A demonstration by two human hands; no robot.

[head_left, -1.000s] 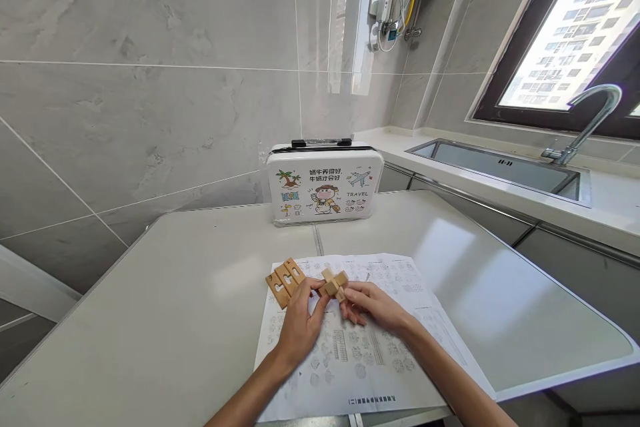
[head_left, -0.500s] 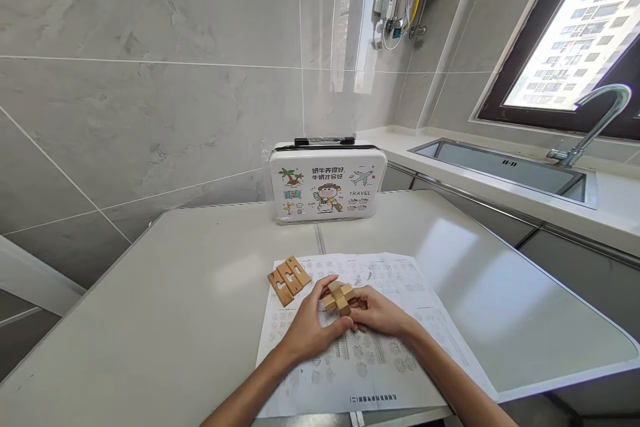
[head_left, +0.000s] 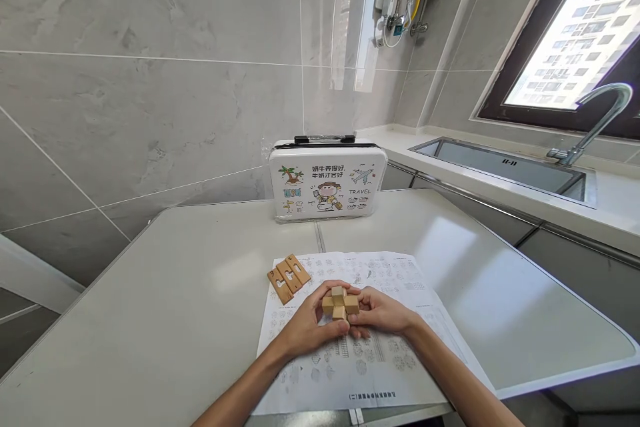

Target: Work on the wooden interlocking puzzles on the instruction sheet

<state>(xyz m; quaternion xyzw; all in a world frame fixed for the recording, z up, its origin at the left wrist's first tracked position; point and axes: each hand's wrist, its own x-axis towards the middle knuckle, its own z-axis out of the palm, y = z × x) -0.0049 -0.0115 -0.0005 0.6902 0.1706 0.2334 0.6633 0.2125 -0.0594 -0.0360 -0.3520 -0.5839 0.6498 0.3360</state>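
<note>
A small wooden burr puzzle (head_left: 339, 303) of interlocking blocks is held between both hands above the printed sheet (head_left: 380, 363). My left hand (head_left: 315, 320) curls round its left side, the thumb along the near edge and the fingers behind. From the right, my right hand (head_left: 377, 311) grips the puzzle with thumb and fingers, some of which are hidden under it. Three flat wooden pieces with cut-out slots (head_left: 289, 278) lie side by side at the sheet's upper left corner, touching neither hand.
A white case (head_left: 328, 183) with cartoon prints and a black handle stands at the back of the white table (head_left: 165, 307), near the tiled wall. To the right are a counter with a sink (head_left: 505, 163) and a tap (head_left: 595, 123).
The burr puzzle has turned in my hands, so its cross of blocks now sits squarer to me. My left fingers reach further across behind it. The slotted pieces stay put.
</note>
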